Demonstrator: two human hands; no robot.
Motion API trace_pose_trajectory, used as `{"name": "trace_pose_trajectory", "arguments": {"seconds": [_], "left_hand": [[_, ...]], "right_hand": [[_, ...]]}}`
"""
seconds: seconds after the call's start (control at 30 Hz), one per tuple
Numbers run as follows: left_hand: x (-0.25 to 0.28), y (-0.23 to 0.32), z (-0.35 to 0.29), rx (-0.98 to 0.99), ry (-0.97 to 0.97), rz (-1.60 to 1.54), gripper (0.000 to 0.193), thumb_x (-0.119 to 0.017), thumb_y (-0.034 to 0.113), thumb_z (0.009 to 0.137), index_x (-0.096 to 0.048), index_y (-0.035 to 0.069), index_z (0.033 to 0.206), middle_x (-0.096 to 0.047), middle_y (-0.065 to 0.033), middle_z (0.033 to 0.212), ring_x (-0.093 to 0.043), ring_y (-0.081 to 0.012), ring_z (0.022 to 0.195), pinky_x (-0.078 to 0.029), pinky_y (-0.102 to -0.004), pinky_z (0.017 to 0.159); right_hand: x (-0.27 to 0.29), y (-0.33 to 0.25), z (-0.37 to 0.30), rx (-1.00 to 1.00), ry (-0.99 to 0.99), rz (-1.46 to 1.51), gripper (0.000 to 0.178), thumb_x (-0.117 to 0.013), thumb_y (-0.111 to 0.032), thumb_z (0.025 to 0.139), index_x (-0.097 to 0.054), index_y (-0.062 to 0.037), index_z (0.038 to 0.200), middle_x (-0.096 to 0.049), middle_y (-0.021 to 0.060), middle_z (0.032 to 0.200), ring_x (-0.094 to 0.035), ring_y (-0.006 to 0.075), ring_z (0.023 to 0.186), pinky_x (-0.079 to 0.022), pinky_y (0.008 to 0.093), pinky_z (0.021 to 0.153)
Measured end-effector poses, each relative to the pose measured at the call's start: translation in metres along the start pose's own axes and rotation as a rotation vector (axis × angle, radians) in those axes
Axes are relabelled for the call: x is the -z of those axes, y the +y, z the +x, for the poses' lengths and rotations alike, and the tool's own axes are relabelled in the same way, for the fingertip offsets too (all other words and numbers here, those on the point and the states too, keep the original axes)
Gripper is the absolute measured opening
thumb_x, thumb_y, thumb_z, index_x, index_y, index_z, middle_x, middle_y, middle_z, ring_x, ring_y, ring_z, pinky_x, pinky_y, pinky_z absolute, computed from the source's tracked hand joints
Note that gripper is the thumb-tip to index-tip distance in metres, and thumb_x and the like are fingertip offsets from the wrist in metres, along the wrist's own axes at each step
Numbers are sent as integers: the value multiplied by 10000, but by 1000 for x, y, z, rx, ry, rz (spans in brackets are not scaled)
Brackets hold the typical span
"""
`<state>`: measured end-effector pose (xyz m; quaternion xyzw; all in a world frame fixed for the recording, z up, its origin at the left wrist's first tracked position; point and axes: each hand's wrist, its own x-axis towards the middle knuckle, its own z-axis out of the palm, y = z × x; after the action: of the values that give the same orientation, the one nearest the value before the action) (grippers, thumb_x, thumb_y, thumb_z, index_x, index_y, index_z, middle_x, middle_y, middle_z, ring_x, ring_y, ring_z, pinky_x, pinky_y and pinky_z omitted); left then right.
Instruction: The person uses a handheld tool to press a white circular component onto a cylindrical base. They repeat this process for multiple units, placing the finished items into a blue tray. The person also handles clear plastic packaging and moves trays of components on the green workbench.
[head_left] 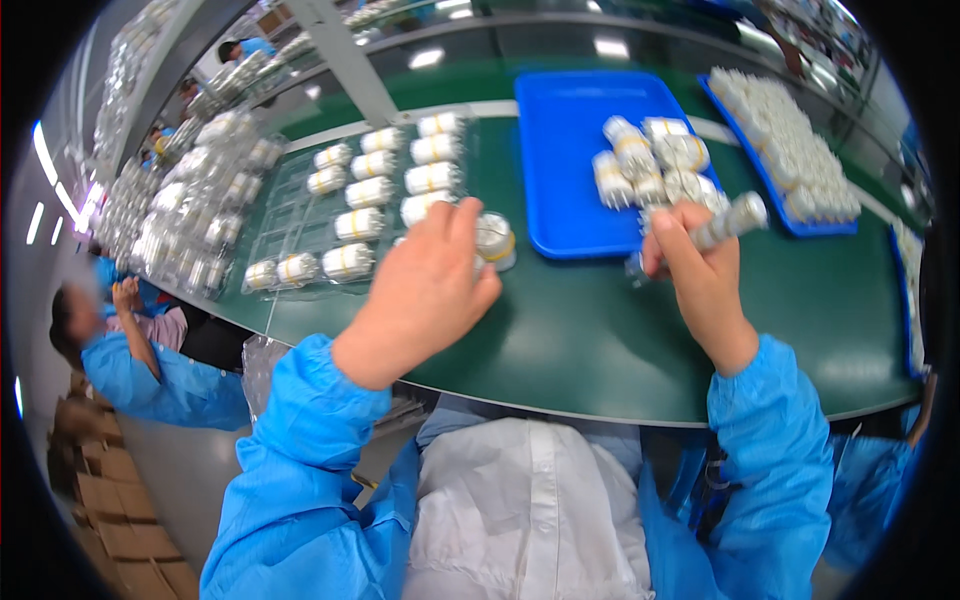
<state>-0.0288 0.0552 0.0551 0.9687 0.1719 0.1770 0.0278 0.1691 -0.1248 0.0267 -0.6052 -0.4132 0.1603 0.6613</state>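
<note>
My left hand (425, 290) is curled round a short white cylinder with a yellow band (497, 240), beside a clear plastic tray (290, 215) with columns of similar cylinders. The cylinder's end faces up between my fingers and thumb. A thick, pale grey pen-shaped tool (733, 222) is closed in my right hand (705, 280), its wide end sticking out to the upper right; its lower tip is blurred. Just beyond that hand, several white cylinders (632, 150) lie heaped in the right part of a blue tray (560, 180).
A second blue tray (790, 222) packed with white cylinders stands at the right. Stacked clear trays of cylinders (190, 205) rise at the far left. A co-worker in blue (165, 370) sits to my left. The green table's (570, 350) near edge curves before me.
</note>
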Motion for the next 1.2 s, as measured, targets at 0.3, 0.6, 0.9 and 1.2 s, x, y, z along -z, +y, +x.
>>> {"name": "trace_pose_trajectory", "arguments": {"seconds": [0.3, 0.6, 0.9, 1.2], "left_hand": [[-6, -16, 23, -8, -34, -188, 416, -627, 252, 923, -529, -36, 1206, -620, -224, 1051, -633, -408, 916, -524, -462, 779], [40, -195, 3, 339, 294, 192, 410, -663, 300, 904, -572, 38, 1206, -644, -179, 1046, -646, -341, 945, -518, -443, 810], [32, -234, -7, 352, 153, 273, 342, -610, 360, 948, -656, 69, 1122, -600, -176, 1011, -567, -344, 1070, -495, -448, 906], [2, -270, -12, 262, 69, 117, 306, -593, 215, 938, -654, 51, 1189, -615, -144, 1278, -548, -342, 1207, -442, -424, 1019]], "right_hand": [[4, 2, -3, -29, 5, -60, 302, -571, -172, 988, -539, -59, 710, -573, 14, 651, -500, 72, 596, -384, 240, 545], [-2, -1, -6, -6, -17, -101, 296, -562, -150, 989, -536, -49, 712, -578, 28, 653, -488, 78, 595, -390, 248, 552], [-3, 8, -7, 87, -54, -144, 290, -565, -147, 989, -537, -46, 718, -573, 21, 656, -485, 79, 596, -389, 252, 552], [-3, 5, -9, 108, -55, -149, 297, -589, -130, 970, -535, -46, 691, -567, 24, 640, -485, 87, 584, -396, 261, 546]]}}
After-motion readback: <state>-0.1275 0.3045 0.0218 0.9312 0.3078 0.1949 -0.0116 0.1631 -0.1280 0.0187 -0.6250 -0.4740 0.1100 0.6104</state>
